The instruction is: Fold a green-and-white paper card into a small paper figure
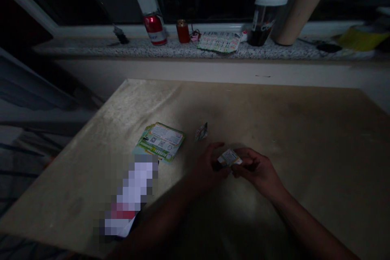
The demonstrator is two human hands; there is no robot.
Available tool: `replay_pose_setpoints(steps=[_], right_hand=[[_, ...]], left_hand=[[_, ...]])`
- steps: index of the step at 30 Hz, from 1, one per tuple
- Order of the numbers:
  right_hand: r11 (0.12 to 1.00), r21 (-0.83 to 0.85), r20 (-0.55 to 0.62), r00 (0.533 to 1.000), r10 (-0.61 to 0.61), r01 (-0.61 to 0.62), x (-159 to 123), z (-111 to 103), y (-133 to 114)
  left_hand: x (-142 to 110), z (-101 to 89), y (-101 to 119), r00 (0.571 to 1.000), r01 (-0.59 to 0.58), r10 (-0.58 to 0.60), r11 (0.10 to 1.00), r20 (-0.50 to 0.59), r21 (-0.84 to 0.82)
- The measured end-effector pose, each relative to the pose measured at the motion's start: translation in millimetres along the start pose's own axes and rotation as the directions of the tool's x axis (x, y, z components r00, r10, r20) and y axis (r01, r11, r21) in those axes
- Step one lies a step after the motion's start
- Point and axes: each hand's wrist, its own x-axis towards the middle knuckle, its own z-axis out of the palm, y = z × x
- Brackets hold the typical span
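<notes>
A small folded piece of printed paper (229, 157) is held over the table between my two hands. My right hand (258, 168) pinches its right side between thumb and fingers. My left hand (210, 166) curls around the left side, its thumb near the lower edge and its index finger stretched out past the paper. Just beyond my left hand lies another small folded paper piece (201, 132). To the left is a stack of green and white printed leaflets (166, 140), slightly fanned.
A pixelated long object (131, 195) lies left of my left forearm on the table (304, 130). The granite windowsill (128, 50) behind bears a red can (155, 30), a small red jar (183, 32), a printed sheet (219, 42), a lidded cup (263, 20) and a cardboard tube (301, 8).
</notes>
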Motion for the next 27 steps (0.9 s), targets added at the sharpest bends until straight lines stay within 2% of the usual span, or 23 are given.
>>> replay_pose_setpoints(steps=[3, 6, 8, 10, 13, 16, 18, 22, 25, 27], right_hand=[[0.991, -0.126, -0.021, 0.998, -0.055, 0.052, -1, -2, 2], [0.946, -0.303, -0.017, 0.992, -0.123, 0.112, -4, -8, -1], [0.898, -0.416, -0.001, 0.988, -0.156, 0.142, -5, -12, -5], [0.827, -0.534, 0.025, 0.981, -0.194, 0.177, -7, -16, -9], [0.67, -0.704, 0.099, 0.966, -0.237, 0.236, -9, -21, -14], [0.534, -0.8, 0.174, 0.958, -0.227, 0.272, -11, -22, -16], [0.498, -0.823, 0.197, 0.959, -0.202, 0.274, -13, -23, -19], [0.465, -0.832, 0.255, 0.953, -0.163, 0.302, -16, -28, -27], [0.445, -0.809, 0.351, 0.923, -0.157, 0.383, -13, -33, -30], [0.425, -0.78, 0.414, 0.888, -0.201, 0.46, -8, -36, -28]], left_hand=[[-4, -2.3, 4, 0.994, -0.092, 0.103, 0.948, -0.02, 0.304], [-7, -5.1, 9, 0.988, -0.11, 0.155, 0.778, -0.02, 0.618], [-7, -7.3, 11, 0.982, -0.122, 0.191, 0.65, -0.006, 0.75], [-8, -9.2, 11, 0.957, -0.176, 0.29, 0.532, 0.017, 0.828], [-8, -9.2, 10, 0.899, -0.29, 0.428, 0.424, 0.092, 0.858], [-10, -5.5, 12, 0.86, -0.435, 0.431, 0.344, 0.272, 0.832], [-10, -2.9, 14, 0.857, -0.483, 0.36, 0.317, 0.368, 0.816], [-10, -3.5, 13, 0.88, -0.473, 0.206, 0.33, 0.427, 0.817], [-8, -8.1, 8, 0.872, -0.49, 0.189, 0.322, 0.452, 0.81], [-7, -11.1, 4, 0.862, -0.507, 0.201, 0.317, 0.465, 0.802]])
